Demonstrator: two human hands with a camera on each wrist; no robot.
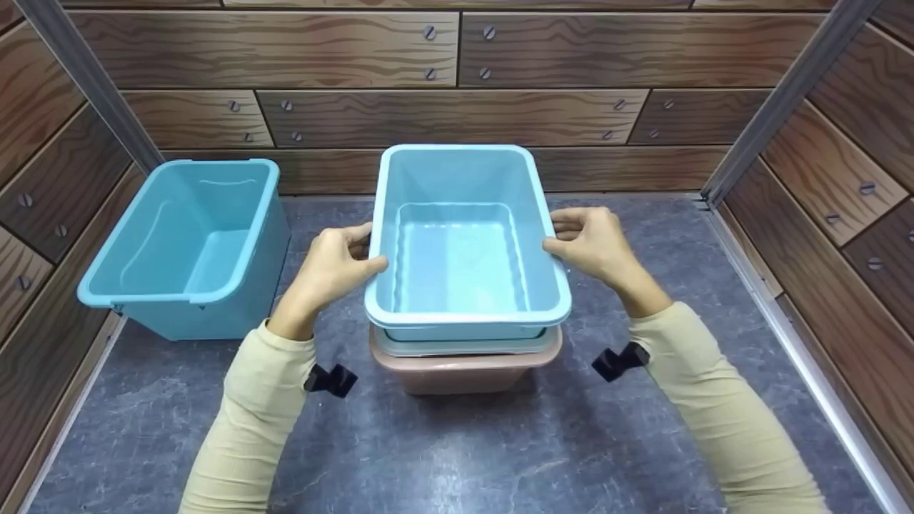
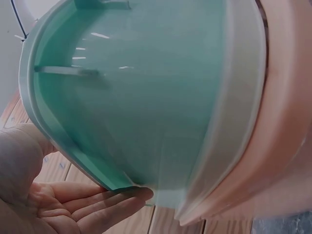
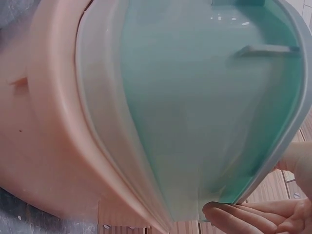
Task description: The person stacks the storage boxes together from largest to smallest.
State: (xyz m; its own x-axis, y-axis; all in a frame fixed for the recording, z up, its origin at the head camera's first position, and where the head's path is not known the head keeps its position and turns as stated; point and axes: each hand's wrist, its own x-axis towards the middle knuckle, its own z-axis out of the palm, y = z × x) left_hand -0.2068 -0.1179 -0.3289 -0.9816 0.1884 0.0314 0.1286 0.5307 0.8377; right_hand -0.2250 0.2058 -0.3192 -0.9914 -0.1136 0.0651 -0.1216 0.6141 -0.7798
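A light blue plastic bin is held by its long sides, inner floor facing up. My left hand grips its left rim, thumb over the top and fingers underneath. On the opposite side my right hand pinches the right rim in the same way. Below sits a pale bin, nested inside a pink bin on the floor. In the left wrist view the blue bin's outer wall runs down into the pale rim. The right wrist view shows the fingers under its rim.
Another blue bin stands upright at the left, near the wood-patterned side wall. A plank-patterned wall closes off the back, and a metal rail runs along the right. Dark grey floor lies in front.
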